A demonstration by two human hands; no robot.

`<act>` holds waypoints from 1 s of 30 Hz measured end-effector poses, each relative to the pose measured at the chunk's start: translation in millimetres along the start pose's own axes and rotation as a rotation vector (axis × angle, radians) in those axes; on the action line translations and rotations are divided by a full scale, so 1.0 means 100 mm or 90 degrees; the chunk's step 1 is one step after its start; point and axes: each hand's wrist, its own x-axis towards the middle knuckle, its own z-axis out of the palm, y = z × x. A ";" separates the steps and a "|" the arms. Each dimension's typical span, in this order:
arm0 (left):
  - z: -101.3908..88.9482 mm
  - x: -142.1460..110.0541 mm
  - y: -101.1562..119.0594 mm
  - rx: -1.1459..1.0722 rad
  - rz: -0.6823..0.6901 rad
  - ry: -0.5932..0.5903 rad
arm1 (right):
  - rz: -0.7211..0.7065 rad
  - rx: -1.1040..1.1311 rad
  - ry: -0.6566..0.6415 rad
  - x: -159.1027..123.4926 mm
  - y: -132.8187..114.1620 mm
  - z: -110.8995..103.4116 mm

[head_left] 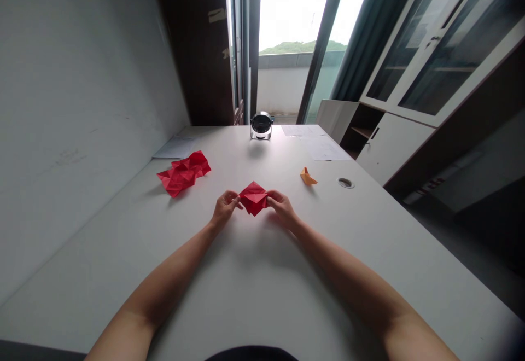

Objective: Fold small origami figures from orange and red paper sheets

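Note:
A folded piece of red paper point(253, 198), roughly diamond-shaped with layered flaps, is held just above the white table between my two hands. My left hand point(226, 206) pinches its left corner between thumb and fingers. At the opposite corner, my right hand point(282, 205) grips the paper the same way. Farther left on the table lies more creased red paper point(184, 172), partly unfolded and uneven. To the right, beyond my right hand, stands a small orange folded paper piece point(307, 177) with pointed ends.
A small round black device on a metal stand point(261, 124) is at the table's point(254, 295) far edge. White sheets point(324, 147) lie far right, another sheet point(175, 146) far left. A round cable hole point(345, 182) is at the right. The wall point(82, 104) borders the left side.

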 end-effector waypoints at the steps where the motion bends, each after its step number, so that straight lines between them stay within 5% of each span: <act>1: 0.00 0.00 0.00 0.004 0.002 -0.002 | -0.002 -0.010 -0.003 0.00 0.00 0.00; 30: 0.02 -0.03 -0.12 0.094 -0.048 -0.126 | -0.026 -0.133 -0.006 -0.03 0.10 0.05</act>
